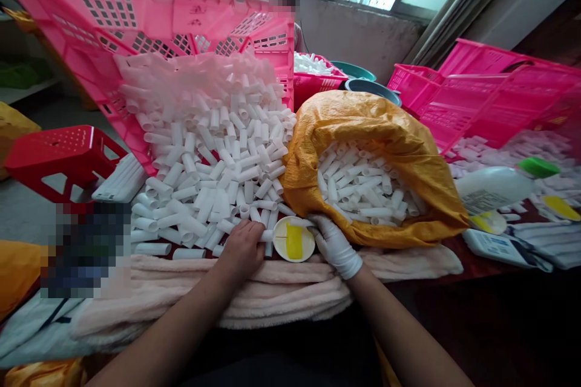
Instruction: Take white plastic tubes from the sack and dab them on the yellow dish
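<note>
My bare left hand (244, 249) rests at the near edge of a big heap of short white plastic tubes (213, 151), fingers curled around one tube (267, 235). My right hand (334, 245), in a white glove, sits just right of a small round white dish (294, 239) with a yellow piece in it; its fingers are bent at the mouth of an orange woven sack (376, 133) filled with the same white tubes (367, 187). Both wrists lie on a folded pale pink towel (281, 296).
A pink plastic crate (149, 18) is tipped behind the heap. More pink crates (490, 91) and tubes stand at right, with a white bottle with a green cap (499, 184). A red stool (63, 157) sits at left. Another person is behind the crate.
</note>
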A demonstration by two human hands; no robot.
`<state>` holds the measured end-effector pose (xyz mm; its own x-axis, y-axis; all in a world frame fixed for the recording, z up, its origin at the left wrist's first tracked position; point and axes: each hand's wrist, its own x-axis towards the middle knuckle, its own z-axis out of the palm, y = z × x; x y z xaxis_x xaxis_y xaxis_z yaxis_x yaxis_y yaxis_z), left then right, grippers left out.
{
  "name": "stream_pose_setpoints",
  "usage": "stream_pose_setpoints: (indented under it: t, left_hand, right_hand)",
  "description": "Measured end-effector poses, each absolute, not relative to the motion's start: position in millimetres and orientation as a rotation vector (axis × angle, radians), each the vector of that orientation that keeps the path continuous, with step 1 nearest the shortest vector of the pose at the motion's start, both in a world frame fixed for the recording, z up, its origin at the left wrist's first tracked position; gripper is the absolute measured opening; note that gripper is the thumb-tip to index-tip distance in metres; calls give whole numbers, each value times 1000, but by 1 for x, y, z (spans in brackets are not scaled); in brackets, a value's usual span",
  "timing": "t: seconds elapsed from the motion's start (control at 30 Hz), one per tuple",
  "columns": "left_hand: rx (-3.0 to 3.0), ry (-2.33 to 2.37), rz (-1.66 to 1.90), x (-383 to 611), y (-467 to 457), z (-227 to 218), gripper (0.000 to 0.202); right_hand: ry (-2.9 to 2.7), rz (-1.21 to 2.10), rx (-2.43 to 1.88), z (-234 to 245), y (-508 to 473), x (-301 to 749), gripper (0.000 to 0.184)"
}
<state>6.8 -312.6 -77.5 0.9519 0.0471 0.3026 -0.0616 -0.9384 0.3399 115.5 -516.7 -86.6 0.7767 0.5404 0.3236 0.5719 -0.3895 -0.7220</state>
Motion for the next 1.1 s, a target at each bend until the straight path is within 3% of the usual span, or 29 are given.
stream_pose_setpoints:
  t: [0.4, 0.63, 0.8, 0.93, 1.1]
  left_hand:
    - [2788, 6, 453, 5, -313, -77, 15]
    - [2768, -57, 477, -6, -316, -56, 20]
    - [2589, -265, 363, -11, -321, -49, 17]
    - [2704, -291, 227, -19, -335, -47, 26]
    - [2716, -251, -84, -30, -347, -37, 39]
  right_hand:
    - [-941, -368, -1984, -73, -518, 110, 14]
    - [-629, 56, -1544, -55, -514, 74, 19]
    - [-899, 10, -1574, -29, -513, 58, 12]
    - [-913, 152, -1711, -26, -507, 54, 19]
    - [-711, 198, -1878, -44, -501, 43, 40]
